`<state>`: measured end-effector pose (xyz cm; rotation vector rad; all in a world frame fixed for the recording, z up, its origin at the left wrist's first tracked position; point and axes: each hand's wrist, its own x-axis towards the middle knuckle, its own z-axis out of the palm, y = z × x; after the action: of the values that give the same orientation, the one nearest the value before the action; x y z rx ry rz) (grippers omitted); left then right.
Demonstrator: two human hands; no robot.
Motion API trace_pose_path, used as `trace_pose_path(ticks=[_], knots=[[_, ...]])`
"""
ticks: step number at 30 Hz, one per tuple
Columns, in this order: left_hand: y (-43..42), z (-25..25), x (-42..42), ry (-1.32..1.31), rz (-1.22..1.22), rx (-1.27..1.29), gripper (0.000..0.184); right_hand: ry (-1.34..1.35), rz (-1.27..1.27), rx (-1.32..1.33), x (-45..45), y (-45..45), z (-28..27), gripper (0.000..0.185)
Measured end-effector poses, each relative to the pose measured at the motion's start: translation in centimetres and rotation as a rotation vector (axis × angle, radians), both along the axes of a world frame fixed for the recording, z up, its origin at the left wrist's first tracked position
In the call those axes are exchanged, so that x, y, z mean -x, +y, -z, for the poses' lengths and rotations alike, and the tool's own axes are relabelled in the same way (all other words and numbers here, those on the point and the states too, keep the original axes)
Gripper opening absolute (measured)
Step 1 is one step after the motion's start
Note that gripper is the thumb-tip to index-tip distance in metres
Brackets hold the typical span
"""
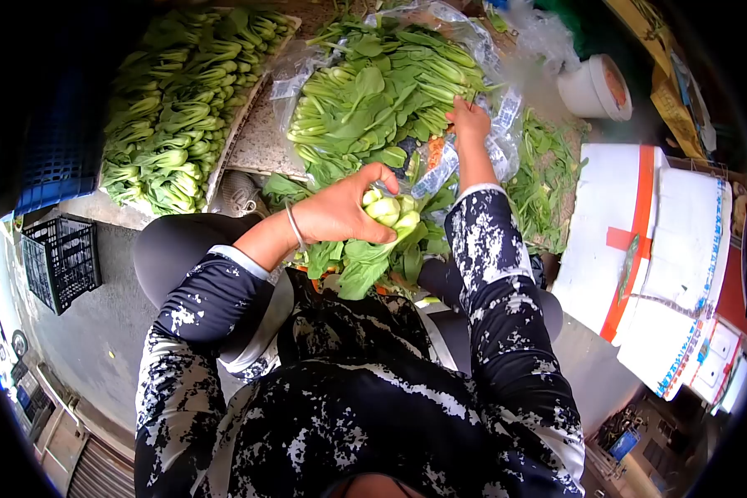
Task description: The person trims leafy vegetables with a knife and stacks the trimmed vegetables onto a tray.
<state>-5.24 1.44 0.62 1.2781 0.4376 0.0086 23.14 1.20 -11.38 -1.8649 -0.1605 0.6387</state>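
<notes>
My left hand (336, 207) curls around several bok choy (383, 206), their pale bases up and green leaves hanging below over my lap. Farther forward, my right hand (471, 124) reaches to the right edge of a big heap of bok choy (373, 91). Its fingers are pinched on a stalk there; the fingertips are partly hidden. The heap lies on a clear printed plastic bag (506, 124). Loose leaves and some orange bits show between the heap and my lap.
Neat rows of bok choy (170, 108) lie on a board at the left. A black crate (61, 261) and a blue basket (58, 170) stand beyond. On the right are loose leaves (544, 178), a white bucket (585, 90) and white foam boxes (606, 216) with red tape.
</notes>
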Motion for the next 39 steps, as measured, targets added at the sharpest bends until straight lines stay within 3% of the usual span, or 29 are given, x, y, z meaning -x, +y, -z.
trace_pose_path(ticks=[1,5,6,11,13,15,17,19,21,23,26,29,32,39], knots=[[0.2,-0.1,0.0,0.041,0.024,0.007,0.047,-0.003,0.003,0.102,-0.9,1.1,1.1,0.023],[0.5,0.2,-0.2,-0.017,0.005,0.085,0.06,-0.19,0.037,0.021,-0.8,2.9,1.0,0.025],[0.5,0.2,-0.2,-0.04,-0.016,0.05,0.059,-0.184,0.044,-0.111,-0.7,3.0,0.5,0.023],[0.5,-0.1,-0.5,-0.044,-0.014,0.037,0.043,-0.314,-0.005,-0.187,1.1,0.1,-5.2,0.024],[0.6,-1.3,-0.5,0.034,0.032,-0.028,0.038,-0.403,-0.085,-0.336,1.9,-2.1,-6.8,0.026],[0.3,-1.7,-0.7,0.042,0.012,-0.119,0.039,-0.401,-0.09,-0.315,3.5,-4.9,-9.0,0.027],[-0.2,-1.3,-1.0,-0.268,-0.121,-0.524,0.04,-0.394,-0.09,-0.291,5.4,-7.6,-11.1,0.028],[-1.0,-2.1,-1.0,-0.343,-0.145,-0.608,0.04,-0.328,-0.265,-0.191,7.3,-10.3,-12.7,0.026],[-1.5,-2.3,-1.2,-0.398,-0.142,-0.942,0.039,-0.18,-0.313,-0.256,9.5,-12.7,-13.9,0.024],[-2.1,-1.7,-1.2,-0.373,-0.09,-0.936,0.04,0.029,-0.404,-0.381,11.0,-14.5,-14.3,0.022],[-2.7,-0.7,-1.3,-0.308,0.052,-0.596,0.042,-0.001,-0.34,-0.338,12.4,-16.2,-14.6,0.022],[-3.1,-0.3,-1.0,-0.262,0.105,-0.403,0.041,0.066,-0.385,-0.296,13.0,-17.8,-14.7,0.029],[-3.1,-0.4,-0.8,-0.255,0.16,-0.365,0.037,0.199,-0.495,-0.347,13.7,-19.1,-14.8,0.041],[-3.4,-0.3,-0.1,-0.185,0.245,-0.208,0.034,0.067,-0.569,-0.171,13.9,-20.2,-13.6,0.042]])
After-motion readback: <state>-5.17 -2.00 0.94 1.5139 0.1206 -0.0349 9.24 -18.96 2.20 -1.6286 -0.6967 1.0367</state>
